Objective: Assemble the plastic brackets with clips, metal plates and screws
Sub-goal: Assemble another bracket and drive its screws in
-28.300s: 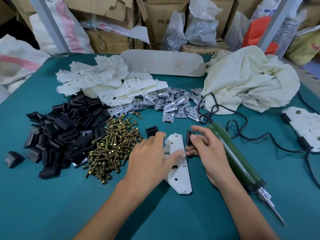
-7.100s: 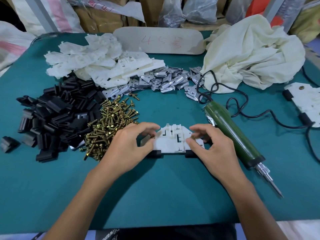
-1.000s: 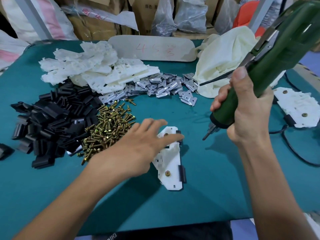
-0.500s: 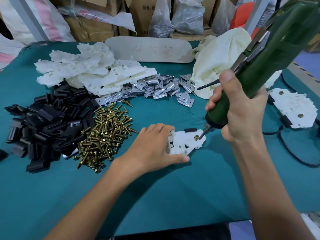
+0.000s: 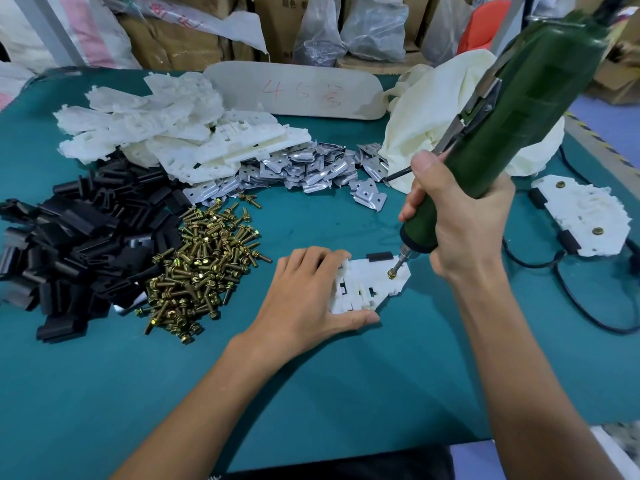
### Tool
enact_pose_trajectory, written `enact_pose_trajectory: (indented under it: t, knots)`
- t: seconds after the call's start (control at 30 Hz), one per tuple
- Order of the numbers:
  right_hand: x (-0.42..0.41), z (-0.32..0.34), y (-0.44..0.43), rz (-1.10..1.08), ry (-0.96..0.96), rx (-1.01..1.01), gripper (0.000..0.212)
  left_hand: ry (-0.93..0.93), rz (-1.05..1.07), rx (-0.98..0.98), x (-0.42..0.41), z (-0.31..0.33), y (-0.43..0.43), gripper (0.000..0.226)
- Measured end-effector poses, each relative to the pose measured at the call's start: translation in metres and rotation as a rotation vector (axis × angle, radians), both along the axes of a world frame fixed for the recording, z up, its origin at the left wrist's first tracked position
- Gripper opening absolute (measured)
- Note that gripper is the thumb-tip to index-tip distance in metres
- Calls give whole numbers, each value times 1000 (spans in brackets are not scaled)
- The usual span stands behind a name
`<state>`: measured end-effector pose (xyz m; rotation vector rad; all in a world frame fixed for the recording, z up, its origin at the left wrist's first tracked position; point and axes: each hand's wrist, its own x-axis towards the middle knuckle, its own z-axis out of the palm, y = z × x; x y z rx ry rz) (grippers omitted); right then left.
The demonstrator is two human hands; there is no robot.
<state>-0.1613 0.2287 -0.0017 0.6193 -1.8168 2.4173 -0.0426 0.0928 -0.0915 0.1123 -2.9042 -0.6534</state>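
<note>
A white plastic bracket (image 5: 367, 284) lies flat on the teal table, a black clip (image 5: 380, 257) on its far edge. My left hand (image 5: 304, 299) presses down on the bracket's left half, fingers spread over it. My right hand (image 5: 460, 223) grips a green electric screwdriver (image 5: 512, 126), tilted, its bit resting on a brass screw (image 5: 392, 274) at the bracket's right end. Loose parts lie to the left: brass screws (image 5: 204, 265), black clips (image 5: 79, 237), white brackets (image 5: 166, 129) and metal plates (image 5: 304, 168).
A finished bracket (image 5: 585, 216) with two screws and black clips lies at the right, next to the screwdriver's black cord (image 5: 571, 299). A crumpled cream cloth (image 5: 443, 109) and a beige board (image 5: 298, 91) sit at the back. Boxes and bags stand behind the table.
Since a second ago my left hand turned the bracket sideways and pinned it, and my right hand brought the screwdriver down onto the screw. In the last half second, almost nothing has shifted.
</note>
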Motion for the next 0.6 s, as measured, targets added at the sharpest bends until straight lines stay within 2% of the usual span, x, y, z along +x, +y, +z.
enact_pose_trajectory:
  t: [0.6]
  knots:
    - [-3, -4, -6, -19, -24, 12, 23, -47, -19, 65, 2, -2, -9, 96]
